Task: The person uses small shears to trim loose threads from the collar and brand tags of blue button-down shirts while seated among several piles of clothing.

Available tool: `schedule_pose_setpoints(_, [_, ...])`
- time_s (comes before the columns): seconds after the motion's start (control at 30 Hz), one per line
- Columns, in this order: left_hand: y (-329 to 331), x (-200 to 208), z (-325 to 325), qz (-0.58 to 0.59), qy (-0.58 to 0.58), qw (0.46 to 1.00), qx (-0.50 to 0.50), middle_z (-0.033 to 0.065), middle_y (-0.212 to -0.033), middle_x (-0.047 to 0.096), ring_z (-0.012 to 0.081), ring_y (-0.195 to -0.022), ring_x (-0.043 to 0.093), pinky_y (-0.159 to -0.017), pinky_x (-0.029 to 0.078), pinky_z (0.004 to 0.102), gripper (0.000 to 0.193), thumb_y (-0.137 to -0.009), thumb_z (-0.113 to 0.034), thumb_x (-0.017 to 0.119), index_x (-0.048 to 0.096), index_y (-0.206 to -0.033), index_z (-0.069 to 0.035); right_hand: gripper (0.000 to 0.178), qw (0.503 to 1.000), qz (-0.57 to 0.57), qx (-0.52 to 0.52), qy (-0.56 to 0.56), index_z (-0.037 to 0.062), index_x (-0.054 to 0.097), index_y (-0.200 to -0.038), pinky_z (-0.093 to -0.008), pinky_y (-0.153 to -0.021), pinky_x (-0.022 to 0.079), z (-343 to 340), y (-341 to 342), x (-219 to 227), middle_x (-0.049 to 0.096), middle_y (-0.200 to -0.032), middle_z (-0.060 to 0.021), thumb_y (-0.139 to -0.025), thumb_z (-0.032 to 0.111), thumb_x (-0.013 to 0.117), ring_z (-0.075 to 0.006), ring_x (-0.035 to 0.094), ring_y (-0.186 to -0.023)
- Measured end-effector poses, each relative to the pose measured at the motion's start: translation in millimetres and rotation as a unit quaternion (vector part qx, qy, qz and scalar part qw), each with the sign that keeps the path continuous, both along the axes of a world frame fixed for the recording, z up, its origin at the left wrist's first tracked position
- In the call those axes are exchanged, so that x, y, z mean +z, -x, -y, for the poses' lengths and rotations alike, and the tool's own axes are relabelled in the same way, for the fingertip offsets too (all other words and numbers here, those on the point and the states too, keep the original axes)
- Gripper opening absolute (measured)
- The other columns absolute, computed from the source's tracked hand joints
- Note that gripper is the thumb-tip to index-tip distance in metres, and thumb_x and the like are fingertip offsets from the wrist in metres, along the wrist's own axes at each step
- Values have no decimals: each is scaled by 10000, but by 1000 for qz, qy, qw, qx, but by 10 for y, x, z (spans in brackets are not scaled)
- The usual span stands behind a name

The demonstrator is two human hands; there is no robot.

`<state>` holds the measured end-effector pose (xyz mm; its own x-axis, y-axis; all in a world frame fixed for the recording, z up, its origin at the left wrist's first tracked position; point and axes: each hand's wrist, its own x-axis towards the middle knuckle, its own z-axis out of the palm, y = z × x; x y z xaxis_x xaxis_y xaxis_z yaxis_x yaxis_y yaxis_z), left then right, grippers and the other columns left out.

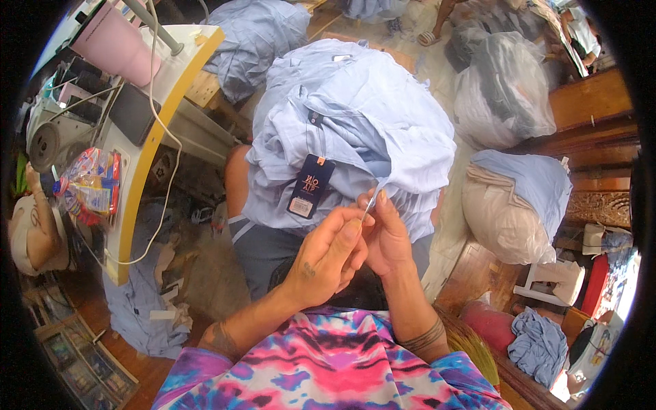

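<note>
A large heap of light blue garment cloth [328, 82] rests on my lap. A dark blue hang tag [311, 186] with a pale sticker lies on it, looped by a cord near the collar. My left hand [326, 256] is closed, its thumb and fingers pinching a thin silver metal tool [370, 204] whose exact kind I cannot make out. Close against it, my right hand [389, 239] pinches a narrow edge of the light blue garment between thumb and finger. The fingertips of both hands nearly meet around the metal tool, which partly hides them.
On the left, a yellow-edged table [179, 89] bears a pink tumbler [117, 44], a black phone [134, 113] and a colourful plastic packet [92, 184]; a white cable [179, 147] hangs over its edge. Stuffed clear bags [506, 89] and a cloth-topped bundle [509, 205] stand right. Another person's arm [44, 229] shows far left.
</note>
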<state>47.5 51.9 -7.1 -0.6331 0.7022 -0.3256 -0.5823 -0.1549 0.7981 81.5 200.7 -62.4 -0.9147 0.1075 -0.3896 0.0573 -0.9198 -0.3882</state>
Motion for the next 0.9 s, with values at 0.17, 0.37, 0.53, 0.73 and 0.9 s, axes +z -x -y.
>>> schedule_pose_setpoints(0.17, [49,34,38,19,-3,1000,10,6,-724,528,28,-475,385,-412,303,204,374,-1126,-396,441,538,-1262,-62,273,1000,0,10,8,68,698,-997,-314,-742,549,46,27,41,634,-840,-8,-1025,338,677,-121,597,-768])
schedule_pose_setpoints(0.37, [41,12,40,14,22,999,28,33,-713,537,35,-414,342,-362,306,211,430,-1115,-441,445,491,-1295,-54,200,999,23,-6,-33,82,694,-972,-312,-750,535,46,4,17,662,-843,-15,-1021,276,690,-129,606,-769])
schedule_pose_setpoints(0.53, [73,1,38,26,13,999,21,37,-711,538,35,-406,329,-353,296,212,414,-1115,-445,441,469,-1300,-76,142,998,13,1,-68,87,698,-984,-301,-753,513,-43,-21,-55,689,-877,-16,-1013,226,701,-117,607,-766])
schedule_pose_setpoints(0.73, [65,-9,9,64,-20,997,33,41,-724,535,39,-430,356,-369,305,218,392,-1117,-418,453,465,-1284,-63,106,994,8,3,-107,60,706,-994,-272,-742,501,-100,-36,-13,692,-888,-21,-998,166,715,-103,605,-765])
schedule_pose_setpoints(0.9, [-19,-26,-82,75,-23,994,73,58,-702,505,50,-395,325,-331,318,231,432,-1120,-449,412,471,-1279,-52,93,991,3,3,-134,40,717,-1016,-262,-739,502,-109,-61,10,700,-893,-32,-985,128,725,-101,610,-768])
